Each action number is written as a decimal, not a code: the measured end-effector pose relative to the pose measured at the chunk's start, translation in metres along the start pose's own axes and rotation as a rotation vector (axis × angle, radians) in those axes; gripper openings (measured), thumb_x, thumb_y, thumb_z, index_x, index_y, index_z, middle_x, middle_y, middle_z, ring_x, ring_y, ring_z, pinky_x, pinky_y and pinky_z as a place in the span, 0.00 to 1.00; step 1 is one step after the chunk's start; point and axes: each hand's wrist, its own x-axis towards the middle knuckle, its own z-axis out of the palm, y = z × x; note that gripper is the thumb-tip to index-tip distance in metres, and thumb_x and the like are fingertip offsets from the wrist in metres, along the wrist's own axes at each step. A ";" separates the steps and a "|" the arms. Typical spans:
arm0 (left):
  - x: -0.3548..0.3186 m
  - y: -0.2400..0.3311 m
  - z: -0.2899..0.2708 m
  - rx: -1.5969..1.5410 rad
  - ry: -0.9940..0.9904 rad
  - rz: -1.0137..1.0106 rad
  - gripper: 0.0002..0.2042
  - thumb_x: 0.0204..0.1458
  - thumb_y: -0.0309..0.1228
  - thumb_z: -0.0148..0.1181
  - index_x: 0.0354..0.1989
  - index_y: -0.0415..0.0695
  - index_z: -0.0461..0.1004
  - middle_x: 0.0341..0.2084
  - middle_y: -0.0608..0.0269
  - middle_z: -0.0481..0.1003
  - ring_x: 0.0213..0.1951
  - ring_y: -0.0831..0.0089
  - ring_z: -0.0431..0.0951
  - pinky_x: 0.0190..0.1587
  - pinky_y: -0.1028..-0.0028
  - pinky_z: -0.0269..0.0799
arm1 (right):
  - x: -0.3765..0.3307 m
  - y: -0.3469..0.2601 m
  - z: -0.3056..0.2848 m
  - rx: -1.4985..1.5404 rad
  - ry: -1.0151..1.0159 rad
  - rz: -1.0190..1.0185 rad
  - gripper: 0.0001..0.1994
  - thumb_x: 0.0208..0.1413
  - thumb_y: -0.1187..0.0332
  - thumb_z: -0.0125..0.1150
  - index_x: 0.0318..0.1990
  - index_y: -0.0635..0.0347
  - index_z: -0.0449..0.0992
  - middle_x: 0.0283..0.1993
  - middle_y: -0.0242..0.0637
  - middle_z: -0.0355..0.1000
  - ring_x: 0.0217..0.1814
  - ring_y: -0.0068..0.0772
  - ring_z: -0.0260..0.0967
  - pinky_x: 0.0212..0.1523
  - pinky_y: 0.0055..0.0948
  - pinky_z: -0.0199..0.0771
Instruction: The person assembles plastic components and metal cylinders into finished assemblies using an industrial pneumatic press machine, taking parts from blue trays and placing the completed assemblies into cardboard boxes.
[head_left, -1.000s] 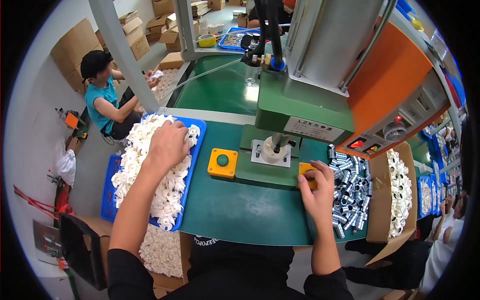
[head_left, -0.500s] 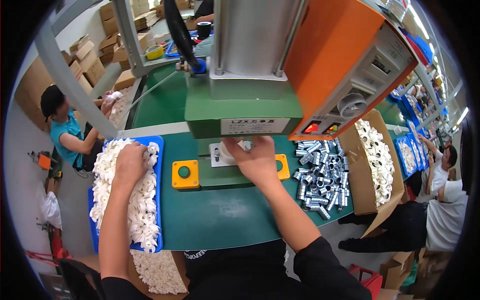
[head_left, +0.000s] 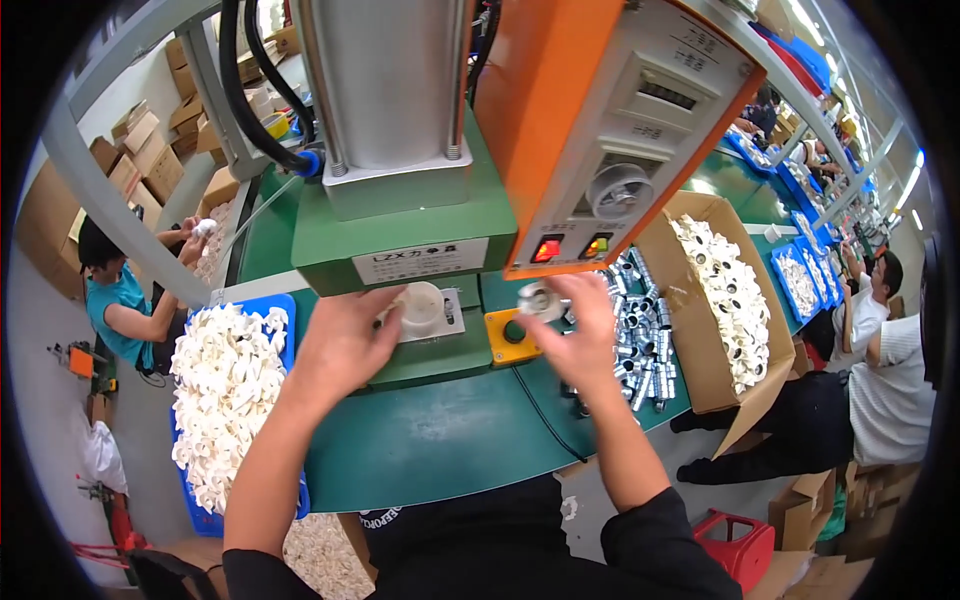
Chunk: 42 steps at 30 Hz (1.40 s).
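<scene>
A green press [head_left: 405,235] stands over a round white holder [head_left: 424,308] on a metal plate. My left hand [head_left: 345,338] is at the left side of this holder, thumb and fingers curled toward each other; what lies between them is mostly hidden. To the right, above a yellow button box [head_left: 512,338] with a dark button, my right hand [head_left: 585,325] pinches a white plastic part [head_left: 540,299] with a round opening, slightly blurred. Left of my left forearm, a blue tray [head_left: 290,318] is heaped with white plastic parts [head_left: 225,390].
Shiny metal sleeves [head_left: 640,335] lie piled right of the press. Beside them stands a cardboard box [head_left: 690,330] of white parts. An orange control box [head_left: 545,120] rises beside the press. A black cable [head_left: 548,420] crosses the green table [head_left: 420,450]. Other people sit at both sides.
My left hand has left the tray and come to the press holder. My right hand has moved from under the press to the right with a white part. The view has shifted.
</scene>
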 end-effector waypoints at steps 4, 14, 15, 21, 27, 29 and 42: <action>0.006 0.006 0.021 -0.027 -0.078 -0.056 0.14 0.55 0.26 0.64 0.51 0.40 0.82 0.41 0.43 0.82 0.44 0.44 0.81 0.49 0.56 0.77 | 0.002 0.060 -0.080 -0.268 0.164 0.156 0.23 0.46 0.69 0.80 0.51 0.62 0.80 0.47 0.43 0.77 0.51 0.46 0.74 0.54 0.40 0.74; -0.004 0.015 0.039 0.122 0.068 0.088 0.11 0.51 0.22 0.64 0.43 0.40 0.83 0.45 0.54 0.83 0.47 0.48 0.80 0.51 0.58 0.76 | 0.017 0.133 -0.113 -0.682 0.117 0.168 0.26 0.53 0.58 0.76 0.53 0.67 0.79 0.53 0.52 0.77 0.57 0.55 0.72 0.60 0.49 0.70; -0.005 0.017 0.040 0.125 0.069 0.085 0.11 0.51 0.22 0.64 0.43 0.40 0.83 0.45 0.54 0.83 0.47 0.48 0.80 0.51 0.58 0.76 | 0.024 0.118 -0.093 -0.596 -0.001 0.144 0.23 0.52 0.60 0.76 0.50 0.65 0.79 0.53 0.51 0.78 0.56 0.55 0.73 0.59 0.49 0.71; -0.027 0.028 0.038 0.211 0.185 0.046 0.11 0.49 0.22 0.67 0.42 0.40 0.83 0.50 0.55 0.81 0.51 0.51 0.77 0.53 0.56 0.74 | 0.032 0.162 0.032 -0.297 -0.490 0.248 0.21 0.56 0.53 0.67 0.52 0.57 0.82 0.52 0.50 0.80 0.56 0.53 0.76 0.57 0.54 0.72; -0.086 0.011 0.025 0.279 0.372 -0.221 0.09 0.48 0.21 0.67 0.39 0.38 0.84 0.51 0.53 0.80 0.52 0.52 0.77 0.55 0.57 0.71 | 0.042 0.163 0.058 -0.172 -0.735 0.249 0.24 0.67 0.53 0.58 0.68 0.47 0.70 0.71 0.39 0.68 0.72 0.45 0.64 0.71 0.42 0.64; -0.090 0.011 0.026 0.252 0.384 -0.222 0.09 0.49 0.21 0.66 0.39 0.37 0.83 0.50 0.54 0.80 0.51 0.53 0.77 0.54 0.58 0.70 | 0.030 0.193 0.052 -0.228 -0.619 0.116 0.23 0.68 0.55 0.59 0.67 0.48 0.71 0.70 0.38 0.69 0.71 0.44 0.66 0.70 0.40 0.67; -0.117 -0.001 0.036 0.276 0.373 -0.238 0.09 0.50 0.22 0.66 0.39 0.38 0.83 0.50 0.54 0.79 0.54 0.53 0.76 0.56 0.57 0.69 | 0.061 0.042 0.014 1.338 -0.400 1.004 0.19 0.63 0.76 0.64 0.61 0.63 0.73 0.61 0.41 0.74 0.55 0.35 0.76 0.62 0.34 0.76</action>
